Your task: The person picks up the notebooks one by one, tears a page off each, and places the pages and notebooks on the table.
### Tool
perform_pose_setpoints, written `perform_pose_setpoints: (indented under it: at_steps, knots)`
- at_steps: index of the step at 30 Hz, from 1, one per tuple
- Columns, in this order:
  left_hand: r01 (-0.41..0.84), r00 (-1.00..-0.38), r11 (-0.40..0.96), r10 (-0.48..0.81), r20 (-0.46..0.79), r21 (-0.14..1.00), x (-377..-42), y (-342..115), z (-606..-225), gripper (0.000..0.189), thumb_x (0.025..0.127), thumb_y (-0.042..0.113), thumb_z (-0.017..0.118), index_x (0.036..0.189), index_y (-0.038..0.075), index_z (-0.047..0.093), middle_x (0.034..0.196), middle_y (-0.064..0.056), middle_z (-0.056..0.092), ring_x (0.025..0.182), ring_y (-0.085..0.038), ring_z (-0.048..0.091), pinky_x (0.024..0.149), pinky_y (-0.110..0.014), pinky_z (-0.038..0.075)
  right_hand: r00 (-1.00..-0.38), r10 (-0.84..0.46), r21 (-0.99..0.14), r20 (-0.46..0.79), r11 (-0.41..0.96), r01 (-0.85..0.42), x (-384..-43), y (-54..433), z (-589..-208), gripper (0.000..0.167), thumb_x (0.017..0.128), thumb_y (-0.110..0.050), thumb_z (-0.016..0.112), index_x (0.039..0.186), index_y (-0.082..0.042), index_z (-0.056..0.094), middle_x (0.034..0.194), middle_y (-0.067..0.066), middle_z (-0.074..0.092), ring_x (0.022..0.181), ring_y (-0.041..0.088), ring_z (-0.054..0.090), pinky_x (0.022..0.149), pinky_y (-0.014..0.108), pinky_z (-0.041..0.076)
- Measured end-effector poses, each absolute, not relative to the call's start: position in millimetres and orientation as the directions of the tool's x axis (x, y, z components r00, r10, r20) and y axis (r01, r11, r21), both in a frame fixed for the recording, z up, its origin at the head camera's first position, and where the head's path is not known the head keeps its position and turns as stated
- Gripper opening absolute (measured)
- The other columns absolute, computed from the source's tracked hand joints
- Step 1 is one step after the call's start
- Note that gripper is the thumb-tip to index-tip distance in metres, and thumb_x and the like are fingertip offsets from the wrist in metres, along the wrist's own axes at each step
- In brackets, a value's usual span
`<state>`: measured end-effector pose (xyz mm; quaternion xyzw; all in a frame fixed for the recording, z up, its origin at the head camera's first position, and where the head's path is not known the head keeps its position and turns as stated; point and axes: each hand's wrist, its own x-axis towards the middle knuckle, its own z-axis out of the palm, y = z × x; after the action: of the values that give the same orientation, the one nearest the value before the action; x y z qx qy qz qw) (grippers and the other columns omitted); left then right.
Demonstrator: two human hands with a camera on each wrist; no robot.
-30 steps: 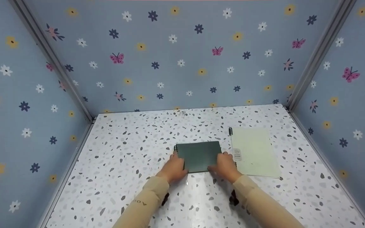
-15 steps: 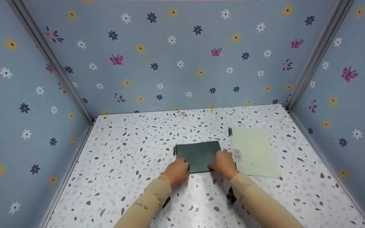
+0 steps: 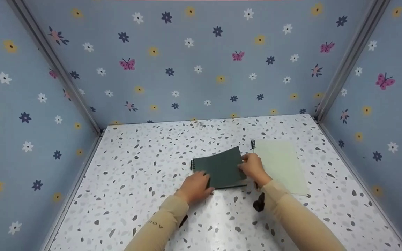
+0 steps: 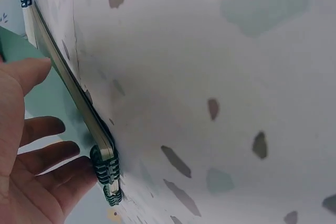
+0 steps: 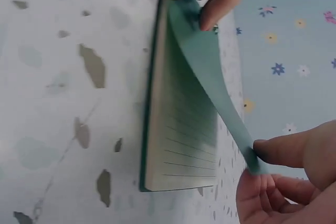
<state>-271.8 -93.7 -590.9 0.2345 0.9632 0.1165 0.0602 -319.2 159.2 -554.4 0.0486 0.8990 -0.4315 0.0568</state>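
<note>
A small dark green spiral notebook (image 3: 222, 169) lies on the speckled table, its coil at the left end. My right hand (image 3: 254, 168) pinches the free right edge of its front cover (image 5: 231, 111) between thumb and fingers. The cover bends upward, and lined paper (image 5: 184, 153) shows beneath it in the right wrist view. My left hand (image 3: 194, 186) rests on the notebook's left part near the coil (image 4: 106, 166), fingers on the cover and thumb at the near edge.
A larger pale cream spiral notebook (image 3: 281, 165) lies just right of the green one, partly behind my right hand. The white speckled table (image 3: 141, 150) meets flowered blue panels (image 3: 201, 55) at the back and both sides.
My right hand has moved slightly up and right, lifting the green notebook's cover, which lay flat before. My left hand has shifted from the left edge onto the cover.
</note>
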Motion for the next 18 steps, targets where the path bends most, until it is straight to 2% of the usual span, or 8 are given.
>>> perform_pose_setpoints:
  at_steps: [4, 8, 11, 15, 18]
  knots:
    - [0.451, -0.883, 0.855, 0.470, -0.013, 0.254, -273, -88, -586, 0.067, 0.107, 0.047, 0.069, 0.153, 0.000, 0.059, 0.155, -0.022, 0.061, 0.144, -0.039, 0.060, 0.121, -0.051, 0.050, -0.979, 0.050, -0.841, -0.199, 0.505, 0.197, -325, 162, -544, 0.024, 0.099, 0.000, 0.072, 0.121, 0.008, 0.071, 0.095, 0.008, 0.065, 0.084, 0.017, 0.061, 0.070, 0.027, 0.055]
    - [0.483, -0.873, 0.840, 0.485, 0.057, 0.247, -275, -81, -577, 0.075, 0.105, 0.051, 0.071, 0.156, -0.001, 0.055, 0.155, -0.022, 0.061, 0.141, -0.039, 0.063, 0.119, -0.050, 0.053, -0.966, 0.028, -0.898, -0.259, 0.362, 0.251, -329, 162, -532, 0.022, 0.103, -0.001, 0.067, 0.123, 0.006, 0.069, 0.102, 0.011, 0.072, 0.085, 0.017, 0.070, 0.074, 0.031, 0.064]
    - [0.498, -0.867, 0.833, 0.488, 0.102, 0.242, -276, -76, -571, 0.080, 0.104, 0.051, 0.073, 0.159, -0.002, 0.051, 0.156, -0.023, 0.060, 0.139, -0.040, 0.064, 0.117, -0.050, 0.055, -0.959, -0.005, -0.926, -0.283, 0.264, 0.271, -331, 160, -526, 0.023, 0.105, -0.002, 0.065, 0.126, 0.006, 0.067, 0.101, 0.010, 0.072, 0.087, 0.017, 0.071, 0.078, 0.033, 0.066]
    - [0.508, -0.860, 0.839, 0.481, 0.173, 0.194, -274, -72, -566, 0.077, 0.102, 0.040, 0.077, 0.160, -0.002, 0.049, 0.155, -0.024, 0.060, 0.133, -0.040, 0.068, 0.110, -0.049, 0.060, -0.951, -0.047, -0.945, -0.306, 0.133, 0.297, -332, 156, -521, 0.024, 0.105, -0.002, 0.065, 0.128, 0.006, 0.066, 0.097, 0.006, 0.071, 0.085, 0.015, 0.070, 0.076, 0.029, 0.064]
    - [0.513, -0.848, 0.849, 0.478, 0.229, 0.125, -271, -69, -565, 0.071, 0.101, 0.028, 0.078, 0.159, -0.002, 0.050, 0.153, -0.024, 0.062, 0.124, -0.039, 0.072, 0.099, -0.047, 0.065, -0.944, -0.076, -0.947, -0.321, 0.056, 0.318, -331, 153, -520, 0.027, 0.105, -0.002, 0.065, 0.131, 0.007, 0.065, 0.094, 0.004, 0.073, 0.082, 0.013, 0.071, 0.074, 0.027, 0.063]
